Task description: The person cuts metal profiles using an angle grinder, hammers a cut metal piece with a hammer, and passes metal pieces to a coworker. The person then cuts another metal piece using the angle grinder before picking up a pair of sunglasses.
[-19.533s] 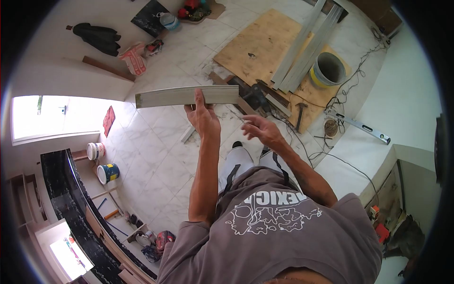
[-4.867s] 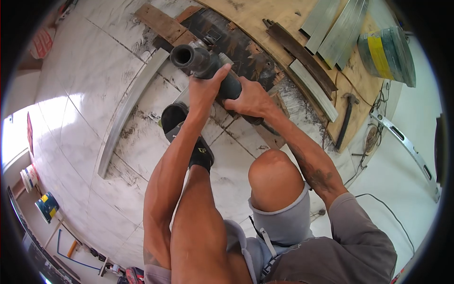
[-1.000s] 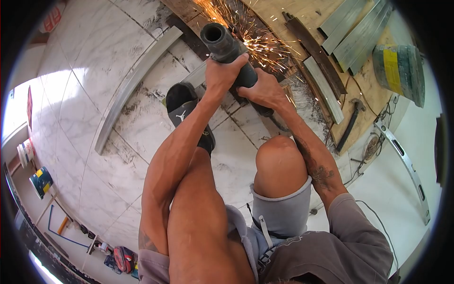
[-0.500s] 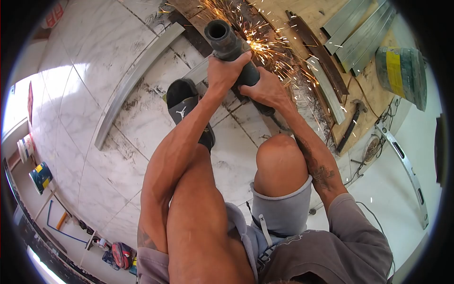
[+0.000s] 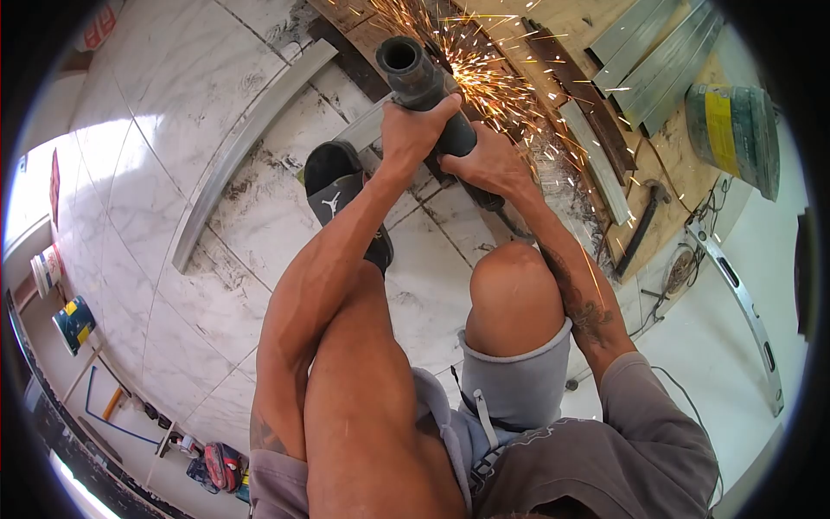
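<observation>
Both my hands grip a dark angle grinder. My left hand is closed around it near its front end, just behind the round black tube-shaped part. Farther back, my right hand wraps the grinder's body, and a cord trails from its rear. Bright sparks spray from the far side of the tool. The cutting spot and the disc are mostly hidden behind the grinder. A grey metal bar lies beneath the tool, close to my sandalled foot.
A long grey metal profile lies on the tiles at left. On the board at right are metal pieces, a dark rusty bar and a hammer. A bucket and a spirit level are at far right.
My hands and the grinder stay almost in place. The spark spray has shifted shape and spreads more to the lower right.
</observation>
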{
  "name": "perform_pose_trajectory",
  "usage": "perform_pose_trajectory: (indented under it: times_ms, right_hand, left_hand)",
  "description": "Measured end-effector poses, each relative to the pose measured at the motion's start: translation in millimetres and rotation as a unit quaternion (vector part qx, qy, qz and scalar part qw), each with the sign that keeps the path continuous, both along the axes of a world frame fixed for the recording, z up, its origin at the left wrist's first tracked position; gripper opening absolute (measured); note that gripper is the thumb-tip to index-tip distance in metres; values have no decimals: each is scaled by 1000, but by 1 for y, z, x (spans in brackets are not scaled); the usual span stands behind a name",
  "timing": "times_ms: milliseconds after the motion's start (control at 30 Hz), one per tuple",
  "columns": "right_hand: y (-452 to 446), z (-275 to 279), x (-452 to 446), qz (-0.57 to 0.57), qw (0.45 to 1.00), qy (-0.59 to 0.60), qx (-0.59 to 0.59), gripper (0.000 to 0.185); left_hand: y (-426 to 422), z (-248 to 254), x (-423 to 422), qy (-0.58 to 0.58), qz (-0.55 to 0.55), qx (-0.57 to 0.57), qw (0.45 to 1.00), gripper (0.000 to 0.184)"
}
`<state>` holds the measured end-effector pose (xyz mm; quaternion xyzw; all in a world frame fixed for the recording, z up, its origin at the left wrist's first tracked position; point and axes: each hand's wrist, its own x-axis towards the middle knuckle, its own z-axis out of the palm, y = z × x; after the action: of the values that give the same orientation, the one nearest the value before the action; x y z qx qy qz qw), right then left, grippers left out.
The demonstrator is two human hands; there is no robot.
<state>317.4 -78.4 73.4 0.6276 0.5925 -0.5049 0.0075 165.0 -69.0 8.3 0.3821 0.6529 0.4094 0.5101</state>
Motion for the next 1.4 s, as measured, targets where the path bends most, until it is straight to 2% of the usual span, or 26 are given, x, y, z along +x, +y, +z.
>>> perform_pose_trajectory:
  times_ms: [33, 233, 433, 700, 767, 933, 1100, 1233, 1400]
  right_hand:
    - [-1, -5, 1, 0, 1000, -3, 8, 67]
    - [-6, -22, 3, -5, 999, -10, 33, 66]
    - [-8, -25, 6, -9, 999, 2, 36, 64]
    - [-7, -6, 5, 3, 1000, -4, 23, 65]
    - [-9, -16, 6, -2, 999, -17, 32, 65]
    - [-11, -18, 8, -4, 999, -26, 34, 65]
    - [-12, -14, 9, -5, 999, -31, 20, 65]
    - [-11, -7, 7, 3, 999, -39, 13, 73]
    - [-13, -12, 9, -12, 999, -20, 22, 73]
  left_hand:
    - [0, 3, 0, -5, -9, -2, 1000, 41]
    - [0, -23, 3, 33, 43, -5, 999, 54]
    - [-2, -19, 2, -14, 15, -9, 1000, 65]
    - [-4, -31, 5, 21, 33, -19, 999, 66]
    - [-5, -33, 5, 23, 34, -19, 999, 66]
    - [-8, -6, 6, -22, 10, -18, 1000, 65]
    - [-9, -22, 7, 18, 23, -24, 999, 77]
    - [-10, -29, 7, 20, 22, -28, 999, 85]
    - [-10, -28, 9, 24, 28, -27, 999, 83]
